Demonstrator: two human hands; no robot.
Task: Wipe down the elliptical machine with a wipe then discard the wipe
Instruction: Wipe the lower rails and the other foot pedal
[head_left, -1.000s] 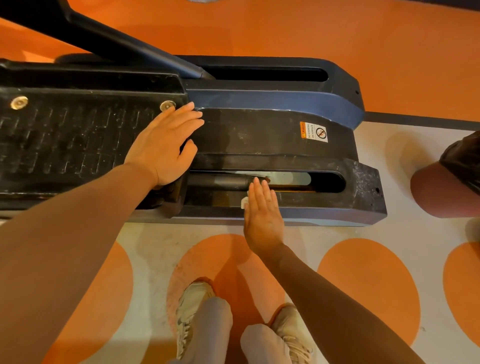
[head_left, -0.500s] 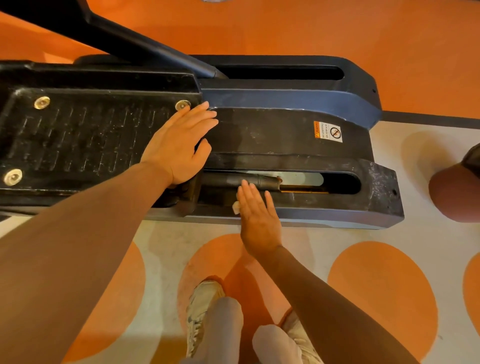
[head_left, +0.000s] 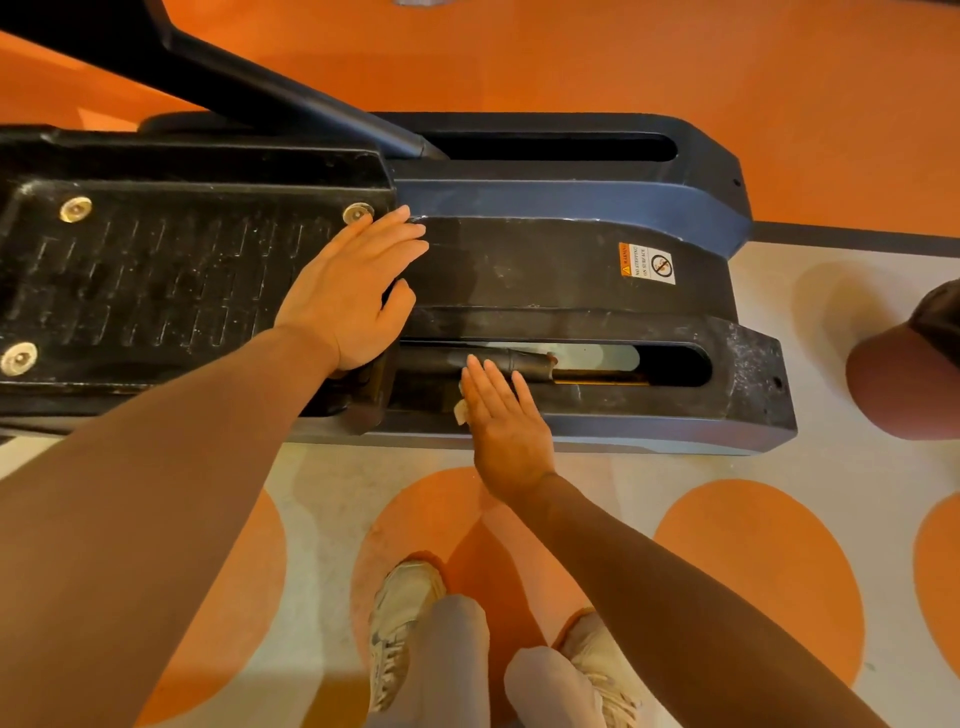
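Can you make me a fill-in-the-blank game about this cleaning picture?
1. The right hand presses a white ____ against the elliptical machine.
2. The left hand rests flat on the black ____.
3. The floor has big ____ circles.
4. The warning sticker sits on the machine's ____ cover.

Missing words: wipe; pedal; orange; black

Warning sticker on black cover of elliptical machine, toward its right end. Orange strip with triangle symbol, reads "WARNING". White part reads "NO STEPPING ON SURFACE", text running sideways. Beside text, circular crossed-out prohibition sign. No other legible text.
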